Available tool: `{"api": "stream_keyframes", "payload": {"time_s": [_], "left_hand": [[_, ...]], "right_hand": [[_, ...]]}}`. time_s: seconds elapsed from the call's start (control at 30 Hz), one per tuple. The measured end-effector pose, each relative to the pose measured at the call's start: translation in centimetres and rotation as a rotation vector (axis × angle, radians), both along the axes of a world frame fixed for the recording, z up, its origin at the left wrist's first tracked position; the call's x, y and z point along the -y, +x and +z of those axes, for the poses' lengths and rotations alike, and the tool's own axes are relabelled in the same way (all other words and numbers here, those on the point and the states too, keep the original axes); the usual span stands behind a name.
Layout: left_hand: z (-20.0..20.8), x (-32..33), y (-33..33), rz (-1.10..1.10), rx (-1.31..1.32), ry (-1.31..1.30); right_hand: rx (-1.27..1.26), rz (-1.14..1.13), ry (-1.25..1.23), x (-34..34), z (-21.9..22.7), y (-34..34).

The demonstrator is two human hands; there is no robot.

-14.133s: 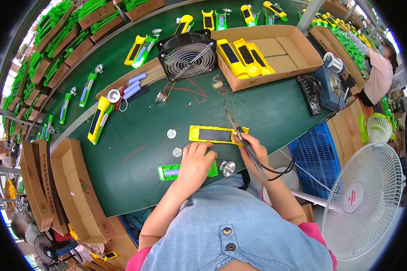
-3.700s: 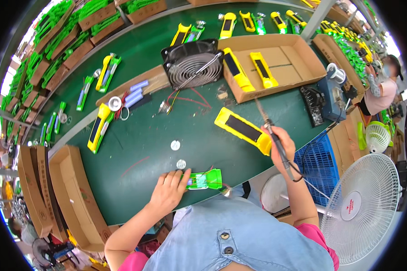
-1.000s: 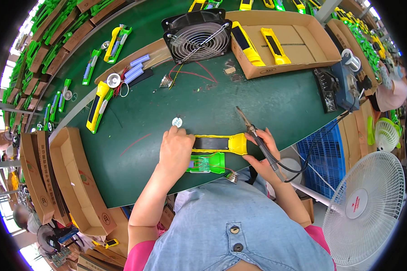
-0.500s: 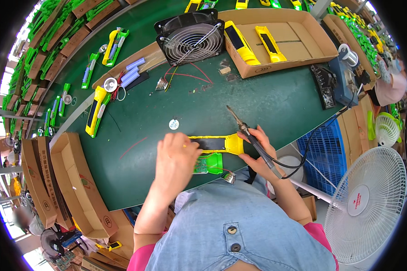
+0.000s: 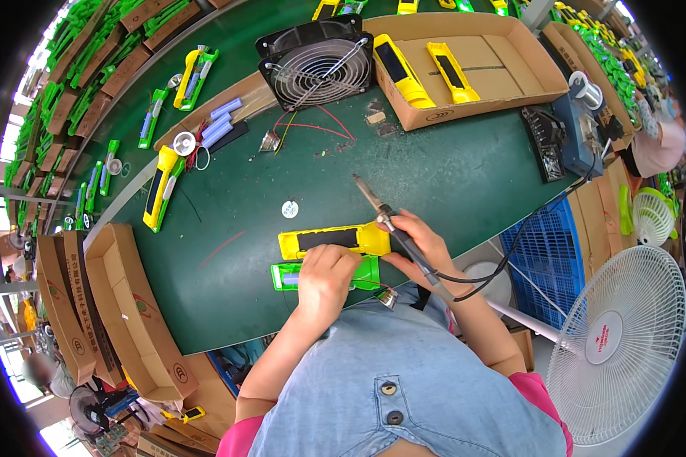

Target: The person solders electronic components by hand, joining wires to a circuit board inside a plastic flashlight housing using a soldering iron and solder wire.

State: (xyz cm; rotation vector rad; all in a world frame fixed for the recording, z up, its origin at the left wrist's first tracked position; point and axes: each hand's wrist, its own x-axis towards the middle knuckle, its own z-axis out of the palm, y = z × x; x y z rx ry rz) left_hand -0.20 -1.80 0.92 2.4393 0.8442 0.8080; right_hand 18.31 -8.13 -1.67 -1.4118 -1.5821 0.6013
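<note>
A yellow flashlight casing half (image 5: 289, 245) with a dark panel lies crosswise on the green bench. Just below it is a green casing half (image 5: 368, 268), with a blue cell at its left end and a red wire running to a small silver reflector (image 5: 387, 298). My left hand (image 5: 327, 280) sits over both halves, fingers curled together at the yellow casing's lower edge; whatever is in them is hidden. In my right hand (image 5: 425, 245) is a soldering iron (image 5: 405, 241), its tip pointing up and left above the bench. Fingers of that hand also touch the yellow casing's right end.
A black metal-guarded fan (image 5: 318, 65) and a cardboard tray (image 5: 434, 116) with two yellow casings stand at the back. Far right are a blue soldering station (image 5: 575, 133) and its cord. Blue cells (image 5: 218, 129) and another yellow-green flashlight (image 5: 160, 188) lie left.
My left hand has moved right and toward me, uncovering the left ends of both casings. The yellow casing has slid left, and my right hand with the soldering iron has shifted left too.
</note>
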Motion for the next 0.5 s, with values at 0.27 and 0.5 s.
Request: {"api": "stream_keyframes", "payload": {"time_s": [0.27, 0.5], "left_hand": [[0.0, -1.2, -0.2, 0.167, -0.108, -0.103], [0.4, -2.2, 0.0, 0.133, -0.255, -0.142]], "right_hand": [[-0.001, 0.056, 0.078, -0.7, 1.5, 0.6], [-0.306, -0.138, 0.155, -0.2, 1.8, 2.2]]}}
